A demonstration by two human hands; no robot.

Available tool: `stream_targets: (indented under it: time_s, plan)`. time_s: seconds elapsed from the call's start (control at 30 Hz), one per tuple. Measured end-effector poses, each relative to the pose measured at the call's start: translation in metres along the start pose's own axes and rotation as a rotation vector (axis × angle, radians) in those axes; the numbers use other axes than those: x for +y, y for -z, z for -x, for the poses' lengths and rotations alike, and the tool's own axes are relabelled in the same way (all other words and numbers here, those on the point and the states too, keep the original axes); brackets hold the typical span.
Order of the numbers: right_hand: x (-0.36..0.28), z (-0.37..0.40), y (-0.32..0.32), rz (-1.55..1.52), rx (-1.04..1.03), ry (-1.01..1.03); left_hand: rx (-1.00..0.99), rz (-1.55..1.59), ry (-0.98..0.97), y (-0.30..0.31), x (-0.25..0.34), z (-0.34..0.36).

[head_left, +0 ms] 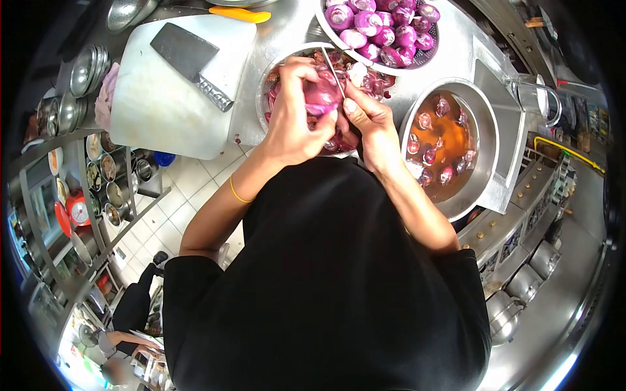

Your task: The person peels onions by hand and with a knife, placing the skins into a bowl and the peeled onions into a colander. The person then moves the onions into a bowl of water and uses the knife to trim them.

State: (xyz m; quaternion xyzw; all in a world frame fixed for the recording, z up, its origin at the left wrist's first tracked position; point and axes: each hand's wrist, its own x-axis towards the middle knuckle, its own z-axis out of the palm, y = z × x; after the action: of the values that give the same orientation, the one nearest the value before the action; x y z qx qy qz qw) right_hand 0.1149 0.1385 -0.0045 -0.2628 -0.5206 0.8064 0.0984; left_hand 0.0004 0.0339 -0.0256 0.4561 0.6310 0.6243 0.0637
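Observation:
Over a metal bowl (264, 78) of reddish onion skins, my left hand (295, 124) holds a red onion (321, 93), its fingers curved round it. My right hand (370, 124) grips a small knife (331, 68), whose thin blade points up and away beside the onion; its handle is hidden in my fingers. Peeled purple onions (381, 32) fill a colander (433, 60) just beyond the bowl. To the right, a large steel basin (486, 163) holds brownish liquid with several unpeeled red onions (429, 155) in it.
A cleaver (186, 49) lies on a white cutting board (156, 111) at the left, with an orange-handled tool (240, 14) behind it. Metal bowls (83, 70) stand at the far left. Another person (134, 306) is at the lower left, by a shelf rack.

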Motion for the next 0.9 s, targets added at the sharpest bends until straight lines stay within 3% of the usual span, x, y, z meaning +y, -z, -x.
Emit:
stream_targets:
  time_s: [0.07,0.17,0.23,0.3,0.5,0.57,0.63,0.77,0.9]
  plan:
    - [-0.007,0.004,-0.005,-0.153,0.063,-0.148,-0.047,-0.149,-0.072,-0.001,0.007,0.001]
    - [-0.011,0.004,0.000,-0.131,0.050,-0.165,-0.038,-0.127,-0.059,-0.004,0.005,0.001]
    - [-0.009,0.005,-0.002,0.002,0.105,-0.106,0.105,0.490,0.434,-0.009,0.003,0.000]
    - [-0.008,0.005,-0.002,0.138,0.153,-0.050,0.028,0.729,0.651,-0.004,0.000,0.000]
    - [-0.007,0.007,0.005,-0.407,-0.037,-0.226,0.002,1.152,0.728,-0.001,-0.016,0.010]
    - [-0.006,0.009,0.006,-0.438,-0.054,-0.232,0.095,1.243,0.802,-0.003,-0.019,0.011]
    - [-0.003,0.010,0.003,-0.352,-0.010,-0.209,0.186,1.102,0.786,-0.010,-0.013,0.014]
    - [0.005,0.014,0.006,-0.230,0.012,-0.148,0.116,0.652,0.752,-0.016,-0.009,0.022]
    - [-0.001,0.015,0.025,-0.355,0.034,-0.173,0.173,0.776,0.641,-0.012,-0.016,0.026]
